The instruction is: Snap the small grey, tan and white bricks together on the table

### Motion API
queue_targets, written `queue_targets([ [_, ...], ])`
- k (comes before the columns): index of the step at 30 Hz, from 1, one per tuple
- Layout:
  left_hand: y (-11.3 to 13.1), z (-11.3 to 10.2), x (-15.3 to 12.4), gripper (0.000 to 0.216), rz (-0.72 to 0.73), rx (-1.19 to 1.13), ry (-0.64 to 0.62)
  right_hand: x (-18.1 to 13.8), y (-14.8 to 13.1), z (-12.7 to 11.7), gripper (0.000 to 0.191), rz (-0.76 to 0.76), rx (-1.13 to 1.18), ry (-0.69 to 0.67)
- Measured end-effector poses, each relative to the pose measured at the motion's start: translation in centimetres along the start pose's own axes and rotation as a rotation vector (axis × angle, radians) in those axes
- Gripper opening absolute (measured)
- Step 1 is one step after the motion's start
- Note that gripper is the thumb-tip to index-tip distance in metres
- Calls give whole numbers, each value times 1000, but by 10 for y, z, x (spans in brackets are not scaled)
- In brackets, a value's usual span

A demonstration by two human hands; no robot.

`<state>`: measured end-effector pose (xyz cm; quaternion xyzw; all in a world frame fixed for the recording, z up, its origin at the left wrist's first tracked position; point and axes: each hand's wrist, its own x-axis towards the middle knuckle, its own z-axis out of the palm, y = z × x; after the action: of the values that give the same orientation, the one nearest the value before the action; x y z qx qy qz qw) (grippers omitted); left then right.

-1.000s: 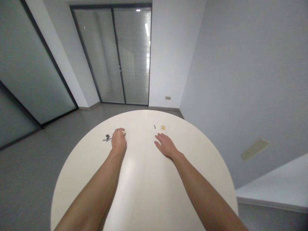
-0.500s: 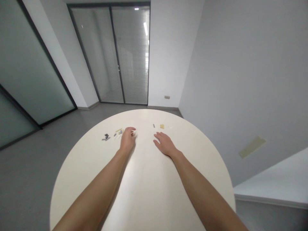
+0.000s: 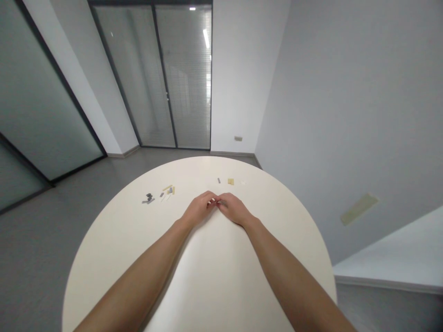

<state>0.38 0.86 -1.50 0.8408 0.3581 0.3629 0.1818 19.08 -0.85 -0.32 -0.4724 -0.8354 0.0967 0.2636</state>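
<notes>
Both my hands meet over the middle of the round cream table (image 3: pixel 207 286). My left hand (image 3: pixel 198 211) is closed in a pinch on a tiny white piece (image 3: pixel 213 200) at its fingertips. My right hand (image 3: pixel 234 209) touches the same spot, fingers curled toward the piece. To the left lie several small loose pieces: dark grey ones (image 3: pixel 148 198) and tan and pale ones (image 3: pixel 168 190). Beyond my right hand sit a small grey piece (image 3: pixel 218 180), a tan square piece (image 3: pixel 230 181) and a faint white piece (image 3: pixel 243 183).
The table's far edge curves just beyond the pieces. Grey floor surrounds it, with glass doors and blinds (image 3: pixel 173 78) at the back, glass panels on the left and a plain wall on the right. A white surface (image 3: pixel 398 253) shows at the lower right.
My left hand left the pile on the left and moved right with a small piece, meeting my right hand, which curled its fingers. Several pieces it covered now show.
</notes>
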Motion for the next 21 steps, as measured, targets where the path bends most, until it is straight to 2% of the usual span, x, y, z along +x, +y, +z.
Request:
queue_targets([
  [8, 11, -12, -3, 16, -133, 200, 57, 1, -5, -3, 21, 171, 6, 57],
  [21, 10, -11, -3, 19, -70, 283, 16, 0, 0, 1, 10, 183, 139, 113],
])
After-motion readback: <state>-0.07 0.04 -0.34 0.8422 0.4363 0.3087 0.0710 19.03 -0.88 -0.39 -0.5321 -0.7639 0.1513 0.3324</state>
